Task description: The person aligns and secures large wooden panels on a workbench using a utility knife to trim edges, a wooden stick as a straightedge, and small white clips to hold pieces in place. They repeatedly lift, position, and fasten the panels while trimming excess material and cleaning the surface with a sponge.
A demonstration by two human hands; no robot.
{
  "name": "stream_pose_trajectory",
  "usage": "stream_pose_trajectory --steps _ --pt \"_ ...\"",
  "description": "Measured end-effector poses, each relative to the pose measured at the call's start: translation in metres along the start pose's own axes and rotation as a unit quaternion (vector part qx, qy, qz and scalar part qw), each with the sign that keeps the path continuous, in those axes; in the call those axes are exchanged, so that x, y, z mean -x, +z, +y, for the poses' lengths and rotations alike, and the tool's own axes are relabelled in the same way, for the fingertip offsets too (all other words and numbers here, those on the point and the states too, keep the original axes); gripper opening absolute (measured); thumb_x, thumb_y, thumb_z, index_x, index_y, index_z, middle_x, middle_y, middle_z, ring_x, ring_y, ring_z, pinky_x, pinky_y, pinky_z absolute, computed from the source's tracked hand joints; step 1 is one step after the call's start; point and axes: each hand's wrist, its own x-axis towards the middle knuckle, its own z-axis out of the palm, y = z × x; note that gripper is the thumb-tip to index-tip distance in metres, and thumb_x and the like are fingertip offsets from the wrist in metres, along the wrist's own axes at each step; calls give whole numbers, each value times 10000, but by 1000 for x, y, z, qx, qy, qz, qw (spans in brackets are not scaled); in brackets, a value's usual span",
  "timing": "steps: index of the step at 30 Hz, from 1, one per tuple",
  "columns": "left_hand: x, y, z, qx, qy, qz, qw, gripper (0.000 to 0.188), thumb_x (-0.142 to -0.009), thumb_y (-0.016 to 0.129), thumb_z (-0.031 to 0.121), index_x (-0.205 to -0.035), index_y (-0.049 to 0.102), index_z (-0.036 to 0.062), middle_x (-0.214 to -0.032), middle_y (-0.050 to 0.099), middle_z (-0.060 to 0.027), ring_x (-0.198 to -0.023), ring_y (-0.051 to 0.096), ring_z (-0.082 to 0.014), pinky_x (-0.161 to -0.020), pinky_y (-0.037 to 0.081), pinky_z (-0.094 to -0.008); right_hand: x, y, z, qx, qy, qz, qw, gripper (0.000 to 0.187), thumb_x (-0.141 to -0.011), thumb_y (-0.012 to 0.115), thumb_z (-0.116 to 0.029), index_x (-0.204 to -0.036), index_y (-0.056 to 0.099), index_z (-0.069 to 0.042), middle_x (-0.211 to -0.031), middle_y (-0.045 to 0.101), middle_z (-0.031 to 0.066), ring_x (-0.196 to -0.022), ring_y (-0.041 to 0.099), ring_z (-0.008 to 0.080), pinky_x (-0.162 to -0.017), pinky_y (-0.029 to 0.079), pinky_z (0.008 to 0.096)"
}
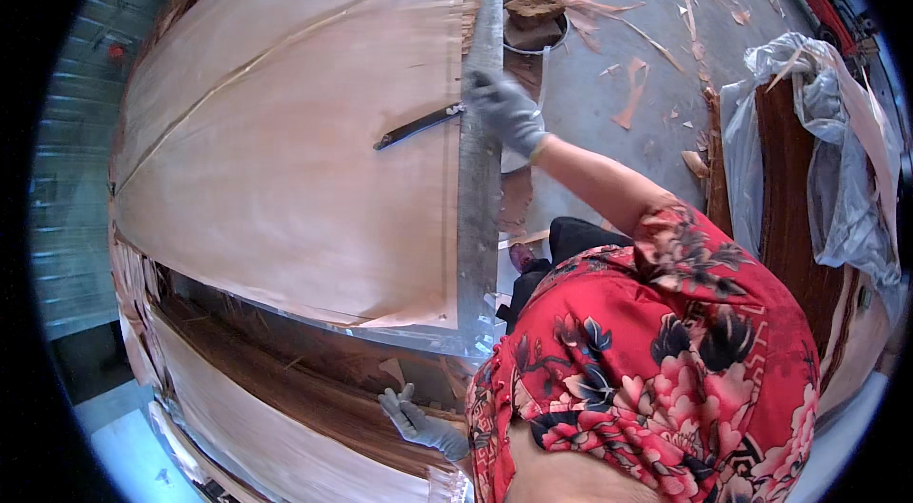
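My right hand (509, 113), in a grey glove, is over the right edge of a stack of thin pale wood veneer sheets (285, 180). Its fingers are smeared by motion, so their grip cannot be made out. Close to those fingers, a slim black-handled tool (418, 127), perhaps a cutter, lies slanting on the top sheet. My left hand (418, 422), gloved too, hangs low beside the near edge of the stack with its fingers apart and nothing in them. A long, narrow, light-brown line (257, 75) crosses the top sheet diagonally.
A bucket (535, 23) with brown chunks stands beyond the stack's right edge. Veneer scraps (632, 94) litter the grey floor. Dark-brown veneer partly wrapped in clear plastic (827, 142) is at the right. More veneer (285, 417) lies below the stack's near side.
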Motion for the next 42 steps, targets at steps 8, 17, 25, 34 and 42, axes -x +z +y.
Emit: stream_pose_trajectory --steps 8,17,25,34,42 --pt "-30 96 114 -53 71 -43 995 483 -946 409 229 -1292 342 -100 -1170 522 -242 -903 585 -295 -772 497 -374 -29 -69 163 -165 513 164 827 330 -765 676 -211 -985 585 18 -738 586 79 -571 536 178 -501 432 308" --pt "-51 358 221 -91 189 -404 890 523 -891 501 355 -1245 450 -26 -1256 468 -191 -1280 301 -321 -1066 175 -432 -80 -145 100 -383 415 -238 790 178 -850 587 -186 -949 614 -40 -779 617 32 -501 424 54 -451 330 196" --pt "-28 517 192 -100 50 -618 778 335 -837 596 169 -1133 560 13 -880 622 -144 -788 599 -279 -764 431 -373 -144 -223 100 -505 419 -151 739 202 -871 557 -192 -1003 609 -48 -777 607 -1 -495 431 51 -438 330 189" --pt "-25 528 211 -327 266 -532 735 257 -843 490 306 -786 640 106 -684 608 -173 -665 590 -361 -602 420 -486 -137 -232 85 85 -147 -275 946 277 -813 577 -259 -1045 572 -110 -994 593 140 -781 609 323 -610 489 415" --pt "-31 504 220 -310 280 -489 766 159 -781 536 215 -760 637 95 -661 605 -167 -642 598 -347 -606 441 -468 -113 -197 67 160 -190 -437 864 117 -811 538 -188 -897 597 -134 -832 628 82 -749 605 320 -624 461 416"
